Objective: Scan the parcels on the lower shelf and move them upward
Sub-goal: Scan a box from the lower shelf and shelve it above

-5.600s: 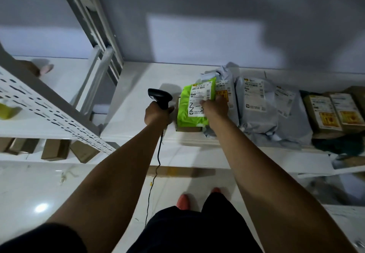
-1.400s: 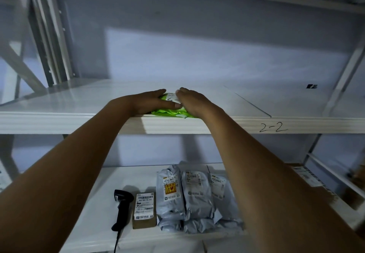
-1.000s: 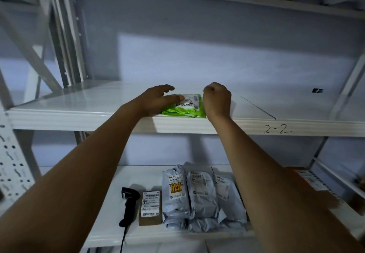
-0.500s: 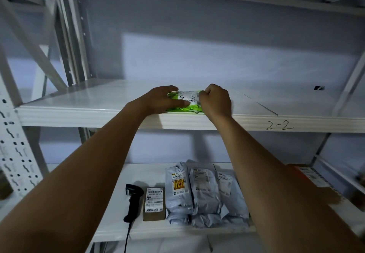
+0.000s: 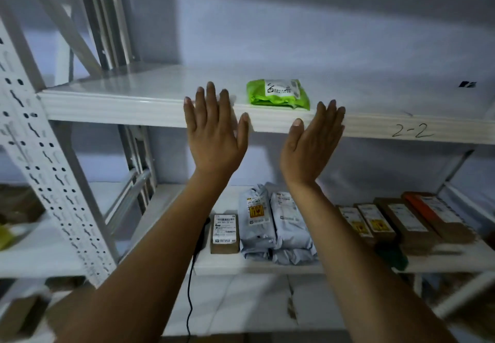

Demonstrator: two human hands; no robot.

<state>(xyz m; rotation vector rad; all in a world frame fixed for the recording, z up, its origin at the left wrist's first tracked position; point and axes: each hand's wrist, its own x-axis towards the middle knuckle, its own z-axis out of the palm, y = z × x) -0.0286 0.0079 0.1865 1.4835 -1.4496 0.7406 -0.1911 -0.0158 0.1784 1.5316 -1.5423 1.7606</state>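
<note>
**One green bag up, a row waiting below**

The bright green plastic mailer bag with a white label (image 5: 277, 93) lies flat on the upper white metal shelf (image 5: 134, 109), close to its front edge. It sits just beyond my hands, and neither one touches it. My left hand (image 5: 214, 133) is spread wide with straight fingers in front of the shelf lip. I cannot tell whether it brushes the lip. My right hand (image 5: 312, 142) is flat, fingers together and thumb out. Both hold nothing.

The green bag looks soft, light and slick, so I would take it by both short sides.

On the lower white shelf (image 5: 254, 267) I count:
- one small brown cardboard box with a white label (image 5: 225, 233), which I judge stiff and light and would grip across its long sides
- two grey plastic mailer bags (image 5: 289, 222) on top, with crumpled grey ends under them that I cannot count; they look floppy and slippery, better held round the middle than by a corner
- four long brown cardboard cartons (image 5: 404, 219) side by side to the right
- one dark green packet (image 5: 393, 258), half hidden under the cartons

One black handheld scanner (image 5: 203, 233) lies beside the small box, mostly hidden behind my left forearm, with its cord (image 5: 189, 289) hanging over the edge. "2-2" (image 5: 412, 131) is handwritten on the upper shelf's lip.
</note>
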